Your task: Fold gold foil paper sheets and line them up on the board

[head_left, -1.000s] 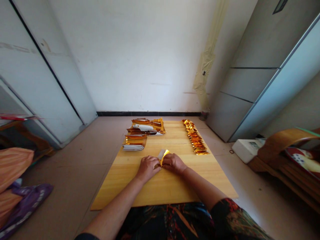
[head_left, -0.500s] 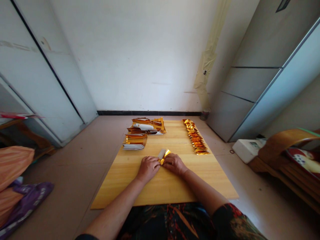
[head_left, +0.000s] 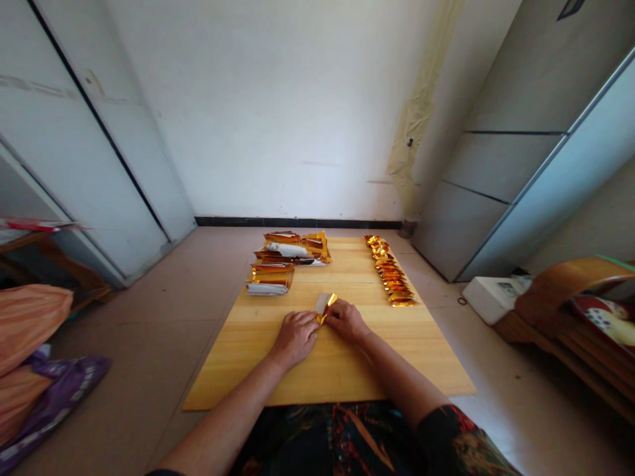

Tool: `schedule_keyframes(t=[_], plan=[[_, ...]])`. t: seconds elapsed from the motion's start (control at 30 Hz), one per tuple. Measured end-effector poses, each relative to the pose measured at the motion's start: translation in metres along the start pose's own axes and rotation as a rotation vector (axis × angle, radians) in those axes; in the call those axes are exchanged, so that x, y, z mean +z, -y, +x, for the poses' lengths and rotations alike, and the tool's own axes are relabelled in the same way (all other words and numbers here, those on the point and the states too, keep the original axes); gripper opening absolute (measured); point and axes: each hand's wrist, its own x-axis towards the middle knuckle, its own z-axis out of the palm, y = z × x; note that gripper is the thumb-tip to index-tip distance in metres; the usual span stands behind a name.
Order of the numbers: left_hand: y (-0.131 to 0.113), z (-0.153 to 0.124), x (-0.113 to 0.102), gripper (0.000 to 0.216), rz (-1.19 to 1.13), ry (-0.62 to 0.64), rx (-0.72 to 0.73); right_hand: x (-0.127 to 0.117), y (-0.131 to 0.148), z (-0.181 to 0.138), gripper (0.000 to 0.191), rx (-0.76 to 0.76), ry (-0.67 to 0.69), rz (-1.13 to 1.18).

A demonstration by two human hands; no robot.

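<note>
1. Wood tabletop (head_left: 327,380) above tiled floor (head_left: 149,344); white wall (head_left: 278,119) ahead, grey fridge (head_left: 496,158) right.
2. Gold foil piece (head_left: 330,303) mid-tabletop, between hands: right hand (head_left: 349,322) pinches its edge; left hand (head_left: 296,337) touches it, can't tell if gripping.
3. Foil's lower end hidden by fingers; purple bag (head_left: 64,390) cut off, lettering unreadable.

Bare lane up the middle of wooden board (head_left: 350,268), between wrapper stacks (head_left: 270,274) far left and gold packet row (head_left: 394,274) along right edge. Left hand (head_left: 296,337), right hand (head_left: 350,322) and gold foil piece (head_left: 325,306) block lane's near end. Front corners bare beside forearms (head_left: 243,410).
</note>
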Motion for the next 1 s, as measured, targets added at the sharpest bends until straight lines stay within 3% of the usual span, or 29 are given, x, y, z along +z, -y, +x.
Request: schedule_keyframes(t=[0.3,0.63,1.0], plan=[[-0.005,0.004,0.000,0.022,0.009,-0.053,0.011,-0.006,0.001,0.013,0.011,-0.012,0.164,-0.238],[0.005,0.006,0.008,0.019,-0.072,-0.071,0.073,-0.006,0.016,0.009,0.017,-0.016,0.231,-0.415],[0.014,0.004,0.010,0.020,-0.138,-0.101,0.110,-0.006,0.015,0.008,0.013,-0.025,0.150,-0.316]])
